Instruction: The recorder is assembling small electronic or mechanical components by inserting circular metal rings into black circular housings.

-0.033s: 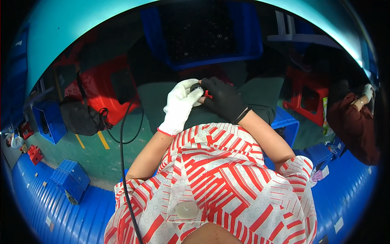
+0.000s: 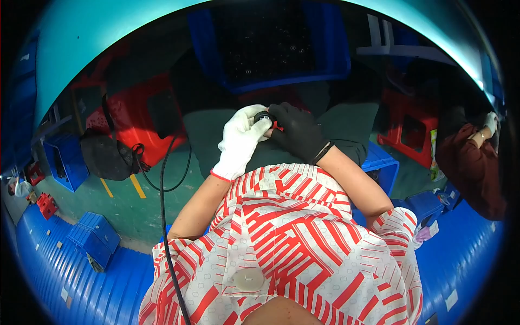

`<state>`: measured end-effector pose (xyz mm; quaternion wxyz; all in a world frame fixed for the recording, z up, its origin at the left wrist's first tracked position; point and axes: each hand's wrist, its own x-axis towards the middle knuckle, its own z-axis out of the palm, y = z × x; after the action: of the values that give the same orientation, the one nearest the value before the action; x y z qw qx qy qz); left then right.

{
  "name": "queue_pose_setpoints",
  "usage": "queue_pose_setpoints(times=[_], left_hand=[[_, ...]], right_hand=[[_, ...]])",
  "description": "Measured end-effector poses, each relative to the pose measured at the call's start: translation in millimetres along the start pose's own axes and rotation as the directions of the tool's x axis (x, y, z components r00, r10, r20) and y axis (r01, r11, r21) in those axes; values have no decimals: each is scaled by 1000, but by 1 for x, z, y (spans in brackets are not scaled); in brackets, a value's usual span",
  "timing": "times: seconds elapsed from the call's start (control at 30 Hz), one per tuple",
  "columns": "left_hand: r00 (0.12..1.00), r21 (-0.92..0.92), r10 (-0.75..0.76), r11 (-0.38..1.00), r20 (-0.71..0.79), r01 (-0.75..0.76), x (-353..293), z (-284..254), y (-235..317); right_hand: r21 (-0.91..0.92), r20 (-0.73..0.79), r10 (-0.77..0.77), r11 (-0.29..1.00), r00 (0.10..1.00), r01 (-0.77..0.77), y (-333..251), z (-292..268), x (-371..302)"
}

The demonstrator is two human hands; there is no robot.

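Observation:
My left hand [image 2: 239, 141], in a white knit glove with a red cuff edge, is closed in a pinch around a small round black part [image 2: 262, 116]. A bit of shiny, pale metal or clear material shows at the part's middle. Close against it on the right is my right hand [image 2: 298, 131], in a black glove, with its fingers curled in at the part. Between those fingers sticks out a small red piece [image 2: 278, 125]; the rest of it is hidden, so its kind does not show. Both hands are held in front of my waist, above my dark-clothed lap.
Ahead stands a blue crate [image 2: 292, 84] holding dark small pieces. Red stools [image 2: 142, 116] flank me, with a black bag [image 2: 105, 154] at the left. A black cable [image 2: 163, 216] hangs along my left side. Another person [image 2: 474, 157] sits at the far right.
The fingers of my right hand have shifted slightly at the part, and a little less of the red piece shows. My left hand stays in place.

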<state>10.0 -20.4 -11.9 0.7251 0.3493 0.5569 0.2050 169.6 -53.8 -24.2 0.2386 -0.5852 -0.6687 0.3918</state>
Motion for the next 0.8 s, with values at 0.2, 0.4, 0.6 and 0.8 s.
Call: queue_pose_setpoints(times=[0.2,0.4,0.6,0.8], left_hand=[[1000,52,-19,998,23,18,3,-3,-6],[987,-7,-40,999,155,41,9,-12,-3],[996,-119,55,992,70,-46,5,-3,-2],[987,272,151,949,60,-162,-1,-1,-6]], right_hand=[[22,-6,-42,999,999,42,8,8,0],[164,28,40,986,999,-44,-1,2,1],[146,21,10,989,1000,-13,7,4,3],[-100,70,-76,992,995,83,8,3,5]])
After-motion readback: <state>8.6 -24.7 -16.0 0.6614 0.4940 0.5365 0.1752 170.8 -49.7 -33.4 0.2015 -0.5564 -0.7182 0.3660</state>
